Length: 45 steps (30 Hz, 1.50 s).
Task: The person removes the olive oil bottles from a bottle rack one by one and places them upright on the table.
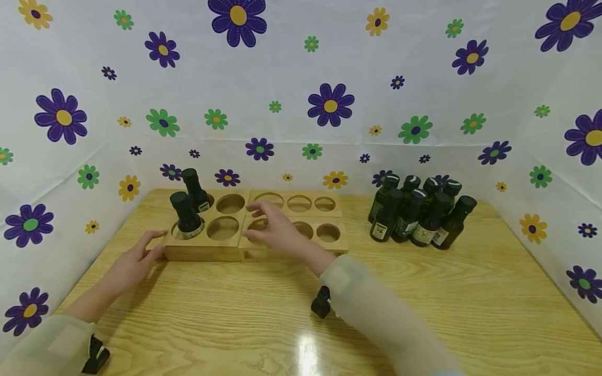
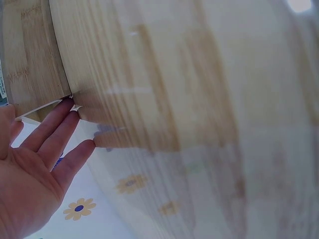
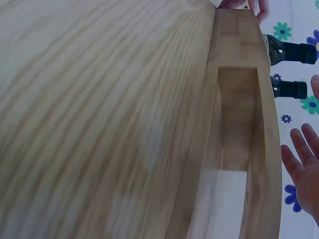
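Observation:
A low wooden bottle rack (image 1: 203, 254) with two rows of round holes sits at the back of the table. Two dark bottles with black caps stand in its leftmost holes: a front bottle (image 1: 184, 211) and a rear bottle (image 1: 194, 188). At the rack's left front corner, my left hand (image 1: 130, 267) touches the wood with extended fingers; the left wrist view shows its fingertips along the lower edge. My right hand (image 1: 284, 232) hovers over the middle holes, fingers spread and loosely bent, holding nothing. In the right wrist view its fingers (image 3: 301, 149) appear beyond the rack's top.
Several dark bottles (image 1: 418, 219) stand in a tight cluster on the right of the wooden table (image 1: 226, 313), beside the rack. A white flower-print cloth (image 1: 282, 73) encloses the back and sides. Lengthwise openings (image 3: 237, 119) show in the rack's front face.

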Motion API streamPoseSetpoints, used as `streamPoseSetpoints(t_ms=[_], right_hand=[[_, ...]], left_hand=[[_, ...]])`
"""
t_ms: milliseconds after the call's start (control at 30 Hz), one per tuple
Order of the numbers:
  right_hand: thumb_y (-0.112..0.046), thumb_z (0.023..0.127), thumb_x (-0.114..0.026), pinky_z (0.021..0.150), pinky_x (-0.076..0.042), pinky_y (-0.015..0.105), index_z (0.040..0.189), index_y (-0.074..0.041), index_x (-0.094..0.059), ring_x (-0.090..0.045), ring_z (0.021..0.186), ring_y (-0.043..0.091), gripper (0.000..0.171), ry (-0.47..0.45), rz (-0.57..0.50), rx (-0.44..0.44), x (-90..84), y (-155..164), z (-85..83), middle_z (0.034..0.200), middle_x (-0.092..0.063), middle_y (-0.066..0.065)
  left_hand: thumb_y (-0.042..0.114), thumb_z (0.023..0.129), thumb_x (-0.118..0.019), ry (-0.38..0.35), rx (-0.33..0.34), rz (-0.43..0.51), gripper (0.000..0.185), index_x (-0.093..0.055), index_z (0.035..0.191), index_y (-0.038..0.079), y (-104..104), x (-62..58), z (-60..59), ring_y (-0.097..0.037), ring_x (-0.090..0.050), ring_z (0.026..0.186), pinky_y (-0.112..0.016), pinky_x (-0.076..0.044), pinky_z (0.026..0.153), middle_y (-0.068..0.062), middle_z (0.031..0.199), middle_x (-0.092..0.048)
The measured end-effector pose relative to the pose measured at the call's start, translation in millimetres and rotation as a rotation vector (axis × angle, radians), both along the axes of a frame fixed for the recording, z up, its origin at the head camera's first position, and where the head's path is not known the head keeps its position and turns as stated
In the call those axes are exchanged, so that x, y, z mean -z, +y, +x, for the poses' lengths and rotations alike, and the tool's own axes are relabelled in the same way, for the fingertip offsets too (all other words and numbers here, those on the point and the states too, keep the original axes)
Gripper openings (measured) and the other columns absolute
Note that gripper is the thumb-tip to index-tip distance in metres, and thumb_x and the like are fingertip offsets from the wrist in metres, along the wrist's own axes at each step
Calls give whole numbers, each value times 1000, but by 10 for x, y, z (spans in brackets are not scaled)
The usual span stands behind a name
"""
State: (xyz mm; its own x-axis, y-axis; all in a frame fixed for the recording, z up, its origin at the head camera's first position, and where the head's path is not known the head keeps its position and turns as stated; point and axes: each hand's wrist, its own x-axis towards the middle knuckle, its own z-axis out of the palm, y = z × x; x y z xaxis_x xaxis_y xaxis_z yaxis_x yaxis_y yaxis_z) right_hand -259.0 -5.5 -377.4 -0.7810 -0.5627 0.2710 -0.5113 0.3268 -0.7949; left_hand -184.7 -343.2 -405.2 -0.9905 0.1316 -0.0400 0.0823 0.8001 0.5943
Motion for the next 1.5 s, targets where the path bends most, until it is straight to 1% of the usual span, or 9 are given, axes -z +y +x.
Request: streamPoseSetpoints(t_ms=[200, 433, 533, 633, 800, 1033, 1267, 1400, 1500], right_hand=[[-22, 91, -71, 93, -45, 31, 138, -7, -44, -51, 119, 20, 56, 63, 79, -4, 19, -337, -33, 135, -50, 7], [-25, 91, -71, 98, -39, 23, 144, -10, -40, -49, 125, 16, 62, 47, 125, -36, -3, -718, -43, 140, -47, 5], [-24, 92, -70, 99, -38, 22, 145, -10, -39, -48, 127, 17, 63, 69, 147, -51, 22, -866, -62, 144, -46, 5], [-22, 92, -69, 100, -37, 22, 146, -10, -38, -48, 128, 18, 63, 74, 160, -52, 50, -976, -76, 146, -44, 6], [-19, 93, -68, 101, -37, 24, 146, -12, -36, -48, 127, 16, 62, 58, 160, -27, 80, -1066, -79, 145, -45, 6], [-20, 95, -65, 98, -39, 24, 145, -12, -35, -53, 122, 14, 58, 74, 189, -12, 85, -1142, -104, 141, -50, 7], [-24, 97, -63, 100, -38, 25, 147, -12, -33, -51, 125, 13, 60, 52, 234, -22, 74, -1208, -124, 145, -48, 5], [-26, 97, -61, 101, -37, 25, 148, -12, -33, -51, 125, 12, 60, 57, 274, -15, 74, -1242, -139, 145, -48, 5], [-27, 97, -61, 101, -36, 24, 148, -12, -34, -50, 125, 12, 60, 57, 282, -12, 79, -1265, -148, 143, -49, 5]], left_hand=[[39, 107, -30, 6, 7, -6, 53, -26, 150, 7, -12, -9, -3, -53, -56, 107, -46, -42, 69, -38, 125, -53], [38, 107, -30, 15, 12, -3, 52, -27, 149, 6, 5, -20, 4, -50, -58, 104, -45, -42, 69, -38, 123, -54], [38, 107, -30, 15, 7, -1, 52, -27, 149, 7, -3, -2, 1, -47, -60, 101, -45, -41, 68, -38, 123, -54], [38, 107, -30, 12, 1, -3, 52, -27, 149, 7, -9, 7, 6, -50, -58, 104, -47, -43, 70, -38, 124, -54], [39, 107, -31, 8, -3, -6, 52, -28, 149, 8, 0, 1, 7, -54, -53, 112, -55, -44, 76, -38, 125, -53], [39, 107, -31, 10, -7, -1, 53, -28, 149, 9, -4, 2, -5, -52, -53, 113, -50, -43, 74, -37, 126, -53], [41, 107, -31, -1, -16, 7, 53, -28, 150, 10, 4, -2, 0, -45, -59, 102, -43, -41, 68, -38, 126, -52], [41, 106, -31, -3, -17, 7, 53, -27, 149, 10, 11, -17, 3, -42, -60, 96, -44, -40, 69, -37, 126, -52], [41, 107, -31, 0, -16, 4, 53, -28, 149, 10, 8, -24, 6, -43, -60, 97, -44, -41, 69, -38, 126, -52]])
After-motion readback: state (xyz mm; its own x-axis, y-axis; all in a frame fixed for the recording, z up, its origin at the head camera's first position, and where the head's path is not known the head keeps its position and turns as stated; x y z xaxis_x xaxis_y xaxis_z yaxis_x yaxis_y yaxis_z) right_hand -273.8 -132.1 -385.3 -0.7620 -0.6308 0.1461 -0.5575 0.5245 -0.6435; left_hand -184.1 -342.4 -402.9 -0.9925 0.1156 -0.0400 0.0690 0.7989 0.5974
